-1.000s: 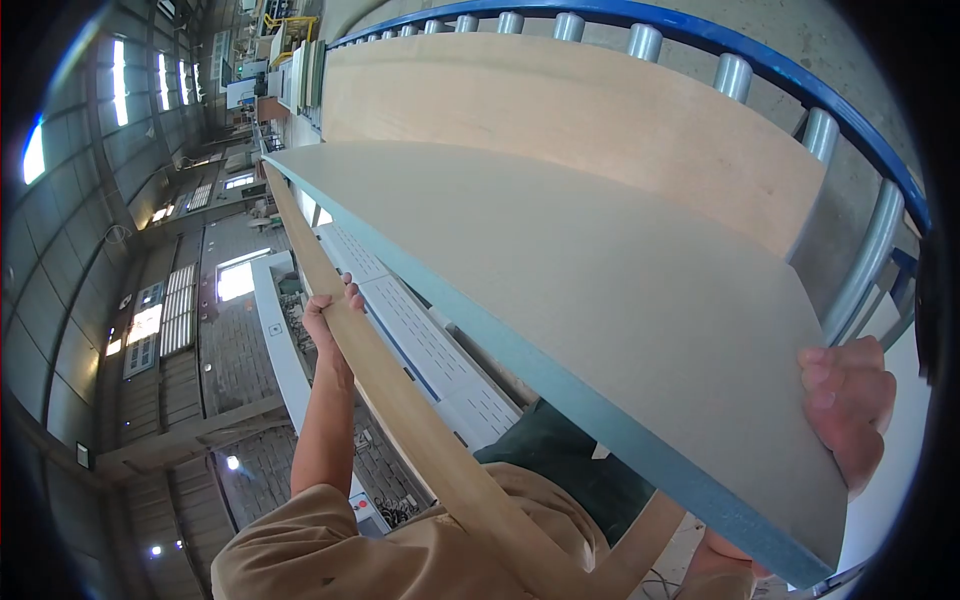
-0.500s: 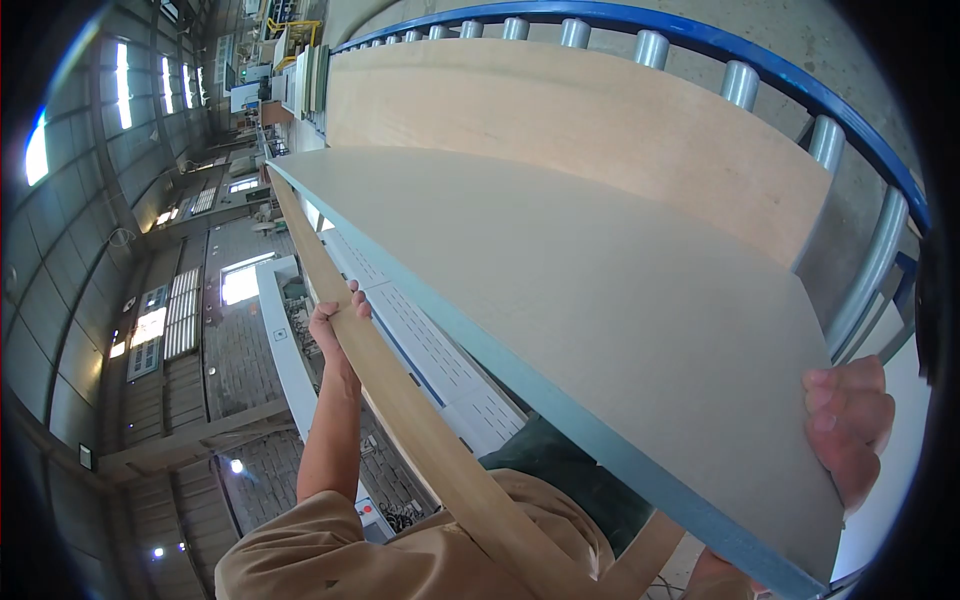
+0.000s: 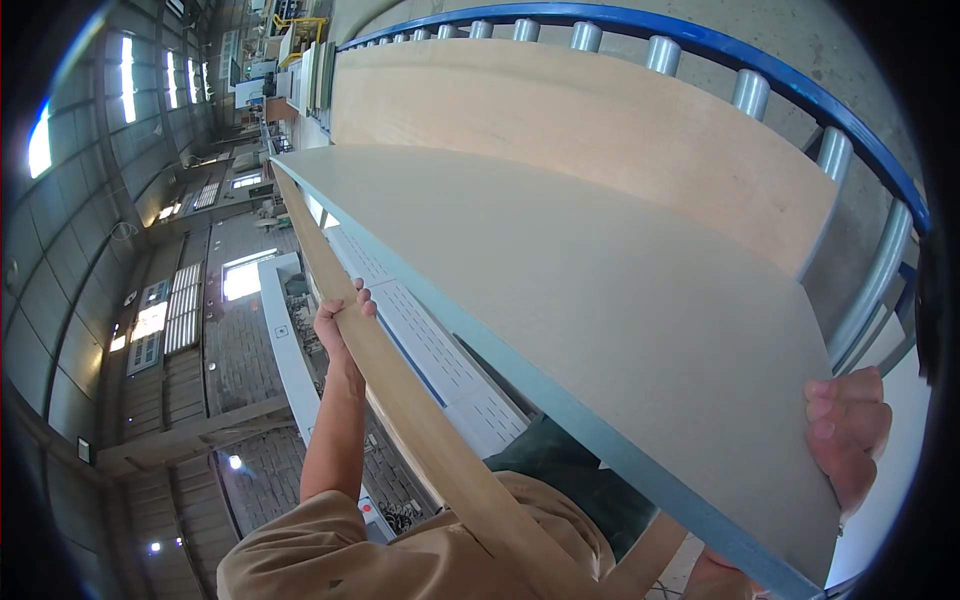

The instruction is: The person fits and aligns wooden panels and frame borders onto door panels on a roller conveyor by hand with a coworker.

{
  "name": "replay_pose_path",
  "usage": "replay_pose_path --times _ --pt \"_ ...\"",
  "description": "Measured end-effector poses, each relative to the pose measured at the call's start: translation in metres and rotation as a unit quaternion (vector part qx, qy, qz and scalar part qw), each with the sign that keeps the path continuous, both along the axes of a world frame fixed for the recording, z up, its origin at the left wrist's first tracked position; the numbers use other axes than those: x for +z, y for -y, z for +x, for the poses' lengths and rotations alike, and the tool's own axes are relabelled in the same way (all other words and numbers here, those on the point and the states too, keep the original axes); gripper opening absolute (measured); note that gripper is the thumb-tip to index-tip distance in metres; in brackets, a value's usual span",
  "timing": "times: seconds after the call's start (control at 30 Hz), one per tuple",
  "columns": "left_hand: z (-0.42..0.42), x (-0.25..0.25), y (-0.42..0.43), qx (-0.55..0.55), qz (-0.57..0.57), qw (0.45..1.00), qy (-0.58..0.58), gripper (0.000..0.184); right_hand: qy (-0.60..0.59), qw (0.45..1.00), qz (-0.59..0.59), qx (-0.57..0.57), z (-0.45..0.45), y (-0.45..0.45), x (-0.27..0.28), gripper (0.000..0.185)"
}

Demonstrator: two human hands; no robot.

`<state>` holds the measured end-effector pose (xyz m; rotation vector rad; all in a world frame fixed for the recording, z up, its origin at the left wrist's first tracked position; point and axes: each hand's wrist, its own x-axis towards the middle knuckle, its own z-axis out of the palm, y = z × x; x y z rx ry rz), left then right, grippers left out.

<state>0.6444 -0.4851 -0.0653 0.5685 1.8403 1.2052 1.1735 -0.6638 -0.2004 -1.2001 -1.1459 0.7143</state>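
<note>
My left hand [image 3: 345, 315] is closed round a long, pale wooden strip [image 3: 400, 385], its fingertips showing on the strip's right side. The strip slants across a tan shirt and meets a short wooden crosspiece [image 3: 645, 560] near the lower edge. A large grey panel [image 3: 600, 300] with a teal edge [image 3: 520, 385] fills the middle. At the panel's right end my right hand [image 3: 850, 430] has its fingers curled over the rim. Some skin shows at the bottom beside the panel's corner; the panel hides most of that arm.
The view is turned sideways, with the roof at left. Beyond the panel, a plain wooden board [image 3: 560, 120] lies on a roller conveyor with a blue rail [image 3: 700, 40] and metal rollers [image 3: 750, 95]. A white slotted machine surface [image 3: 470, 400] shows between strip and panel.
The whole scene has shifted a few pixels in the view, mostly to the right. Both hands keep the same grip, and the panel and strip look otherwise unchanged.
</note>
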Motion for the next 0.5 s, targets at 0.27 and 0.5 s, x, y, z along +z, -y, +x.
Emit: replay_pose_path --times 0.27,0.5 --pt "-0.029 0.0 -0.003 -0.06 0.009 0.992 0.111 0.047 -0.064 0.994 0.065 -0.053 -0.011 -0.008 -0.023 0.032" --pt "-0.024 -0.007 -0.004 -0.029 0.058 0.992 0.111 0.036 0.021 0.986 0.098 -0.133 -0.021 -0.026 -0.004 0.075"
